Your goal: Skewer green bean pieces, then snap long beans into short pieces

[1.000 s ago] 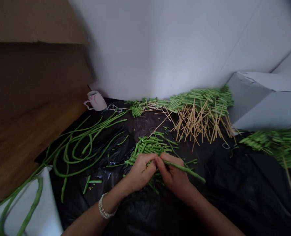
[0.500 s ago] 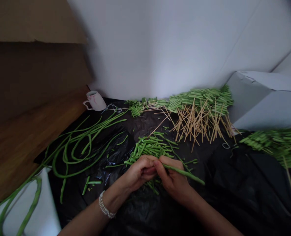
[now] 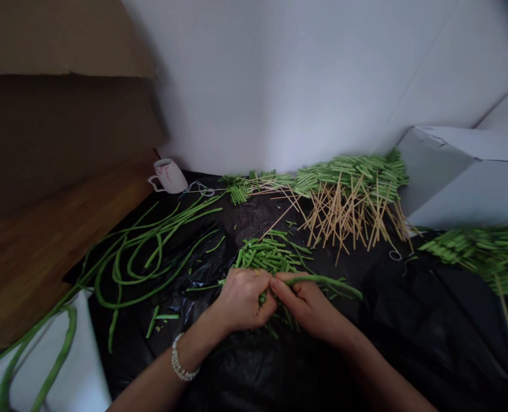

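Side by side over a heap of cut green long bean pieces [image 3: 271, 252], my two hands meet. Between the thumb and fingers of my right hand [image 3: 303, 300] is a long bean [image 3: 329, 280], its free end reaching out to the right. My left hand [image 3: 247, 300] is curled closed against the right thumb, and a bit of green shows inside its fingers. The bean's near end is hidden between the hands. Uncut long beans [image 3: 120, 274] lie in loops on the left. Black plastic sheet [image 3: 245, 366] is spread beneath everything.
Skewered bean pieces [image 3: 352, 171] with wooden sticks [image 3: 339, 217] lie along the wall, and another pile [image 3: 485, 252] is at the right. A mug [image 3: 170, 176] stands at the back left near thin string [image 3: 200, 189]. A white box [image 3: 468, 177] is at the back right.
My left hand has turned over from palm partly showing to its back facing up, fingers now curled. The free part of the long bean has swung up slightly.
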A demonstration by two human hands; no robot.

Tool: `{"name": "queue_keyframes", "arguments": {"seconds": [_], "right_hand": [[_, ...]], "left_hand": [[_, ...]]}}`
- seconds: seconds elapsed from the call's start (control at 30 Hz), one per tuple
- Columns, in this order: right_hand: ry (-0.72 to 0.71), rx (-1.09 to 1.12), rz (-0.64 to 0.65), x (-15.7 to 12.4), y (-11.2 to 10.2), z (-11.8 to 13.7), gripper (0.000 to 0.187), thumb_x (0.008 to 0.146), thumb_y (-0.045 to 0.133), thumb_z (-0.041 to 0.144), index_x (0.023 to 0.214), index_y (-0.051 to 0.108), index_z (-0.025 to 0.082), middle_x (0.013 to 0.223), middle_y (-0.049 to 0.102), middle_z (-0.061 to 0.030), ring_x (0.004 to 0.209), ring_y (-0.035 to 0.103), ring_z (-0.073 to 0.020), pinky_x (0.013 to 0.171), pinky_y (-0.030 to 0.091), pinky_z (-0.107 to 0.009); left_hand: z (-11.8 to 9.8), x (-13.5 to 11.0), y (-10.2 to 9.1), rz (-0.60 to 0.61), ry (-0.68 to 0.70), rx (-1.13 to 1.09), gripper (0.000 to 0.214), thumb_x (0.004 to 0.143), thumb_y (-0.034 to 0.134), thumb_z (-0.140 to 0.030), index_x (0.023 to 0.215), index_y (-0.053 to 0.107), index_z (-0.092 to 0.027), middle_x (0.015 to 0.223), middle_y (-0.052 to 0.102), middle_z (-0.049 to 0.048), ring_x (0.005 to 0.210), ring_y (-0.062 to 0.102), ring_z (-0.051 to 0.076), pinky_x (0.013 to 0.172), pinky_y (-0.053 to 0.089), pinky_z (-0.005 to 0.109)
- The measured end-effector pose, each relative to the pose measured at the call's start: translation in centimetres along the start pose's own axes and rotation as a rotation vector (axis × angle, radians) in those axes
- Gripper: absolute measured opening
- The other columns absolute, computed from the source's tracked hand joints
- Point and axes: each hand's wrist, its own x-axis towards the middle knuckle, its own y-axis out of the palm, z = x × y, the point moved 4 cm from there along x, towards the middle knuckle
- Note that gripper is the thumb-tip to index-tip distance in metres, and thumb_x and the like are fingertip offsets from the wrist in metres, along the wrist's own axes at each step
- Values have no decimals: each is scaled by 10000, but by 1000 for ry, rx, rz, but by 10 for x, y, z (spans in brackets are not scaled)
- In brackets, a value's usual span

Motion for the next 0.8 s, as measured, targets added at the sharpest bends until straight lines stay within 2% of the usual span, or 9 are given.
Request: {"name": "queue_keyframes", "arguments": {"seconds": [0.13, 0.2, 0.27, 0.3, 0.4, 0.5, 0.63, 0.73, 0.8], "right_hand": [[173, 232, 114, 0, 2, -3, 387, 966, 410, 381, 617, 358, 220, 555, 293, 67, 498, 269, -87, 447, 253, -219], [166, 158, 141, -1, 3, -2, 378, 944, 443, 331, 595, 353, 215, 553, 298, 65, 508, 282, -85, 452, 264, -213], [101, 20, 125, -2, 3, 0, 357, 911, 468, 253, 567, 385, 206, 545, 352, 57, 527, 335, -89, 466, 289, -210], [63, -52, 100, -2, 4, 0, 331, 887, 476, 207, 561, 416, 201, 545, 397, 51, 536, 371, -93, 476, 302, -211], [-15, -221, 31, -2, 7, -2, 241, 787, 487, 100, 566, 499, 195, 573, 524, 34, 555, 452, -109, 492, 317, -222], [0, -287, -26, -1, 8, -10, 237, 771, 506, 102, 554, 505, 197, 538, 513, 35, 508, 431, -109, 469, 276, -229], [118, -176, -148, 3, -4, -16, 294, 838, 625, 307, 582, 521, 205, 509, 455, 50, 479, 403, -103, 460, 288, -233], [118, -3, -293, 4, -18, -12, 170, 847, 636, 374, 827, 638, 206, 625, 555, 29, 511, 457, -113, 478, 355, -243], [63, 58, -340, 4, -24, -7, 183, 885, 590, 363, 959, 650, 206, 722, 618, 3, 542, 509, -122, 496, 394, -252]], "left_hand": [[7, 4, -7, -68, -87, -183, 230, 812, 484, -176, 582, 495, -176, 540, 462, -15, 511, 402, 111, 543, 268, 260], [14, 5, -13, -197, -246, -362, 299, 872, 457, -220, 581, 511, -174, 533, 452, -23, 509, 404, 106, 540, 301, 246], [18, 6, -14, -239, -375, -484, 201, 840, 578, -286, 684, 629, -170, 532, 484, -34, 503, 412, 108, 529, 323, 238], [17, 7, -13, -202, -396, -516, 131, 785, 667, -300, 773, 688, -171, 553, 530, -32, 515, 440, 115, 535, 342, 239], [9, 11, -5, -14, -306, -538, 270, 684, 796, -294, 934, 759, -198, 724, 697, 18, 650, 591, 166, 649, 431, 271], [8, 11, -4, -41, -283, -568, 129, 756, 744, -297, 824, 764, -189, 791, 729, 45, 741, 636, 186, 733, 451, 290], [22, 8, -3, -98, -503, -869, 257, 789, 699, -395, 701, 660, -157, 580, 566, -15, 513, 461, 99, 519, 347, 223], [24, 5, 5, 116, -623, -1124, 365, 813, 655, -491, 685, 597, -154, 485, 331, -76, 426, 204, 53, 427, 146, 220], [22, 3, 10, 217, -648, -1194, 377, 817, 656, -486, 669, 571, -150, 527, 347, -65, 447, 202, 53, 431, 126, 229]]}}
